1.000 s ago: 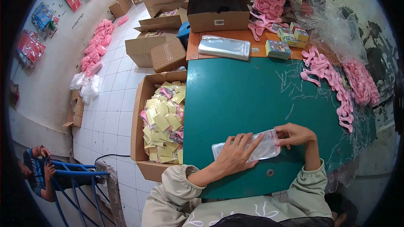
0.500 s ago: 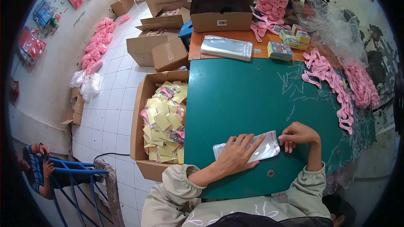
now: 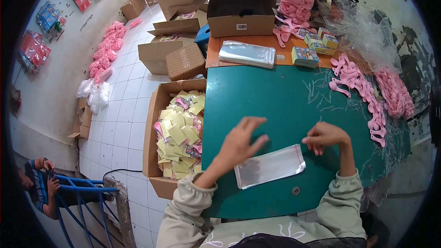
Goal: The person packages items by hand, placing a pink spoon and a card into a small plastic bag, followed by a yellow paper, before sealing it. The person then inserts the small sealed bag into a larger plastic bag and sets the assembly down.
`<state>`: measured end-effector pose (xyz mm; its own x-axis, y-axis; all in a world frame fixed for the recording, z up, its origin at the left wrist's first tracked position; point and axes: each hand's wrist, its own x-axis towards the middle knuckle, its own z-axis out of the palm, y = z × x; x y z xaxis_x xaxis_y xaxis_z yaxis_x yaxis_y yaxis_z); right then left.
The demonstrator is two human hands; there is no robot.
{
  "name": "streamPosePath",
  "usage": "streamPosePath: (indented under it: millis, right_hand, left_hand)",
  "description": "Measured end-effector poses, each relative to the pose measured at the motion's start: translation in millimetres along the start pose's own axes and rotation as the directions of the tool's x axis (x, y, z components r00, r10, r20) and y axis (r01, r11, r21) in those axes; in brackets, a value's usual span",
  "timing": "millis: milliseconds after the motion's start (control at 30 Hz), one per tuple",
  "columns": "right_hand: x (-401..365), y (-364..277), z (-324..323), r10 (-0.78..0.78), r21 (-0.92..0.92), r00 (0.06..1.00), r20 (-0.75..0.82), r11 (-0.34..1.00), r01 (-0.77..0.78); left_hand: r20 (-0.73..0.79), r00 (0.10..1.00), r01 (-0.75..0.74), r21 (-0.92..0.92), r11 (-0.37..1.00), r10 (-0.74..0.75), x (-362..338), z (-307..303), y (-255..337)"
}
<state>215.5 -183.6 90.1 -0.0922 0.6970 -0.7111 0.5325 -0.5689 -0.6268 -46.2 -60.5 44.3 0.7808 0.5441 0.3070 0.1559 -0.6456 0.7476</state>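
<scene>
A stack of clear plastic bags (image 3: 270, 167) lies on the green table (image 3: 257, 101) close to my body. Above and left of its upper edge, my left hand (image 3: 239, 143) is raised, thumb and fingers apart, holding nothing. My right hand (image 3: 325, 138) hovers just beyond the bags' right end, its fingers curled together; whether anything small is between them I cannot make out. Pink spoons (image 3: 356, 80) lie in a long row on the table's right side.
Left of the table stands a box (image 3: 156, 110) of yellow cards. Further back are another bag stack (image 3: 248, 53), small card stacks (image 3: 305, 57), an open brown box (image 3: 241, 24) and bagged spoons (image 3: 298, 0). A person (image 3: 41, 183) is at the far left by blue rails.
My left hand has lifted off the bags and moved up and left, uncovering them. My right hand has moved slightly upward.
</scene>
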Motion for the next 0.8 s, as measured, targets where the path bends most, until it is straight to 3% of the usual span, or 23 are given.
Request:
streamPosePath:
  millis: [133, 200, 300, 433, 533, 733, 800]
  right_hand:
    - [36, -16, -33, -0.342, -0.164, 0.915, -0.216, 0.936, 0.311]
    - [65, -28, -47, -0.582, -0.412, 0.726, -0.366, 0.801, 0.434]
    - [120, -48, -70, -0.745, -0.659, 0.508, -0.431, 0.645, 0.386]
    - [175, -74, -85, -0.855, -0.817, 0.257, -0.451, 0.511, 0.267]
    - [199, -88, -95, -0.874, -0.870, 0.187, -0.449, 0.475, 0.134]
    - [215, -90, -107, -0.780, -0.857, 0.425, -0.459, 0.514, 0.019]
    - [216, -91, -115, -0.752, -0.836, 0.476, -0.457, 0.545, 0.059]
  left_hand:
    - [-0.171, 0.933, 0.256, -0.303, 0.918, -0.317, 46, -22, -52]
    - [-0.268, 0.877, 0.275, -0.400, 0.875, -0.398, 65, -22, -87]
    - [-0.400, 0.788, 0.376, -0.287, 0.881, -0.467, 69, -11, -124]
    - [-0.421, 0.830, 0.302, -0.210, 0.930, -0.365, 66, -11, -124]
    - [-0.445, 0.806, 0.314, -0.238, 0.919, -0.391, 68, -12, -116]
    - [-0.399, 0.820, 0.348, -0.221, 0.911, -0.410, 68, -13, -120]
    - [-0.405, 0.820, 0.339, -0.224, 0.914, -0.403, 69, -12, -124]
